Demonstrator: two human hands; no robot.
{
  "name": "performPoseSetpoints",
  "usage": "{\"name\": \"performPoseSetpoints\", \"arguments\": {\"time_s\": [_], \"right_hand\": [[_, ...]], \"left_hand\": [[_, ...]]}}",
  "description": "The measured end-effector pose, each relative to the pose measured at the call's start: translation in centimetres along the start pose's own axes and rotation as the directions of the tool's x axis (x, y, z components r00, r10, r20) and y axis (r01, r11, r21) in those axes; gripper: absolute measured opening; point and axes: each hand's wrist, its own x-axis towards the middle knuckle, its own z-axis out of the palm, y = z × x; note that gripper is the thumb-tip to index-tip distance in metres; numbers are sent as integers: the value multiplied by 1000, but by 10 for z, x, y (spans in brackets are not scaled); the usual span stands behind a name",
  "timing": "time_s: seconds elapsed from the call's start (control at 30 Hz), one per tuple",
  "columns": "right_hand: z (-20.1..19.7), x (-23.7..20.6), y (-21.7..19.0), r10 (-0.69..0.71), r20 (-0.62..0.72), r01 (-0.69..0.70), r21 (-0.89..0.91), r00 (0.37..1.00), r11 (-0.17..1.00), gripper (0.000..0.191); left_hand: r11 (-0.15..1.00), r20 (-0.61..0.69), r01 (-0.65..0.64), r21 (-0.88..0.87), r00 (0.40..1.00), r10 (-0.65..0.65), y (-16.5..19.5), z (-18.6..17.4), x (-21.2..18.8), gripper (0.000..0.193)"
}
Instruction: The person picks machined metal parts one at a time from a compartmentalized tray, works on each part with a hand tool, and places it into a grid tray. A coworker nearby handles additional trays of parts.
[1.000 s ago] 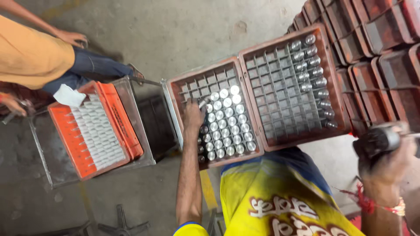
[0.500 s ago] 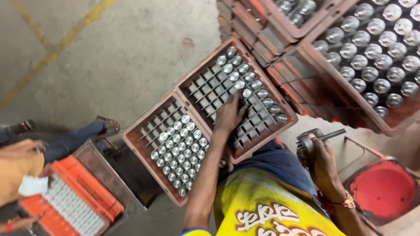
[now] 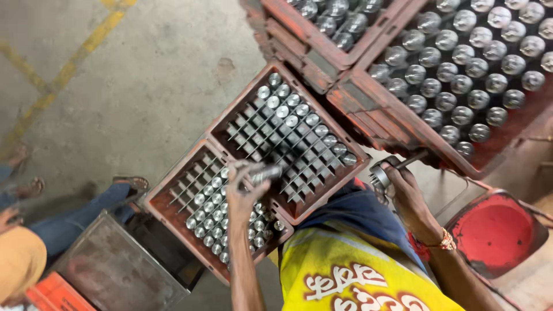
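Observation:
My left hand grips a short shiny metal cylinder above the seam between two red divided crates. The nearer crate has several metal cylinders standing in its cells. The farther crate holds cylinders along its far rows, with its nearer cells bare. My right hand is closed around a round metal tool with a thin handle, beside the farther crate's right corner.
Stacked red crates packed with metal cylinders fill the upper right. A red round container sits at the right. A grey metal tray and an orange crate lie bottom left, by another person's blue-trousered leg.
My left hand has come out of the farther crate's cells holding a cylinder and now hovers over the seam between the crates. The view has swung closer and rightward.

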Motion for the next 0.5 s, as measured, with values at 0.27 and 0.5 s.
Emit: {"name": "performPoseSetpoints", "arguments": {"time_s": [0.27, 0.5], "right_hand": [[98, -19, -29, -74, 353, 149, -190, 933, 970, 26], [165, -46, -43, -276, 658, 587, -310, 700, 748, 14]], "left_hand": [[944, -123, 125, -305, 978, -169, 19, 73, -91, 30], [997, -191, -74, -37, 979, 65, 53, 35, -110, 19]]}}
